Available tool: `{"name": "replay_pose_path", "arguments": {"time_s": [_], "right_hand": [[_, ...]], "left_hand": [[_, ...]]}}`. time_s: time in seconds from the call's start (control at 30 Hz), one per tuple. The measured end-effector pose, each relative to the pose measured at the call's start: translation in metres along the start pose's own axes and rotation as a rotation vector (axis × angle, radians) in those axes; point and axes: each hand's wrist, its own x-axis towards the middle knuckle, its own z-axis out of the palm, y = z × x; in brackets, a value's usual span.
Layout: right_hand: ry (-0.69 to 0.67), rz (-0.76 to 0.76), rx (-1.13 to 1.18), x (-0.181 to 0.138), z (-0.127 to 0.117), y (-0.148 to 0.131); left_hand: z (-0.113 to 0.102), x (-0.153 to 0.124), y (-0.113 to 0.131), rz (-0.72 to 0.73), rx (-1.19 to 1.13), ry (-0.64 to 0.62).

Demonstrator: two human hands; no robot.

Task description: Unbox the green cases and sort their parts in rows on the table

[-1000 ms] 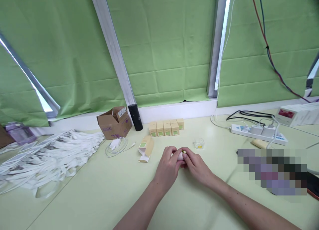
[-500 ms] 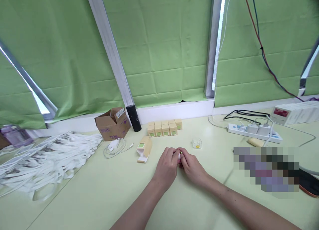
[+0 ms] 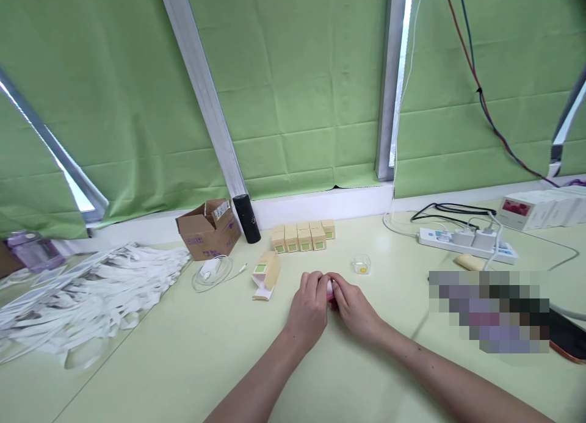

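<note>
My left hand (image 3: 309,306) and my right hand (image 3: 354,307) meet above the table, both closed around a small white and pink object (image 3: 329,290). Most of it is hidden by my fingers, so its kind does not show. Just beyond my right hand stands a small clear container (image 3: 361,264) with a yellow spot on it. To the left of my left hand lies an opened tan carton (image 3: 267,276), its white flap toward me. Several closed tan cartons (image 3: 304,237) with green labels stand in rows farther back.
At the left are a heap of white straps (image 3: 101,295), a charger with cable (image 3: 210,268), a cardboard box (image 3: 208,231) and a black bottle (image 3: 247,218). A power strip (image 3: 467,243) and white boxes (image 3: 526,210) stand at the right; a blurred patch covers something nearer.
My hands stay together in nearly the same place. A little more of the white and pink object shows between my fingers. The view has shifted very slightly.
</note>
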Motion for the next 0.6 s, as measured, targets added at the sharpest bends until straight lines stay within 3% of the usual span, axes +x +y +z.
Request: {"name": "replay_pose_path", "arguments": {"time_s": [0.17,0.3,0.4,0.6], "right_hand": [[-0.027,-0.054,-0.038,-0.001,-0.011,0.001],[0.022,-0.164,-0.222,0.002,-0.024,0.007],[0.030,-0.223,-0.196,0.005,-0.026,0.008],[-0.033,-0.156,-0.105,0.001,-0.016,-0.002]], "left_hand": [[-0.006,0.000,-0.005,-0.039,-0.203,0.000],[-0.012,0.003,-0.009,-0.159,-0.377,-0.023],[-0.016,0.005,-0.008,-0.221,-0.473,-0.080],[-0.021,0.007,0.001,-0.309,-0.594,-0.090]]}}
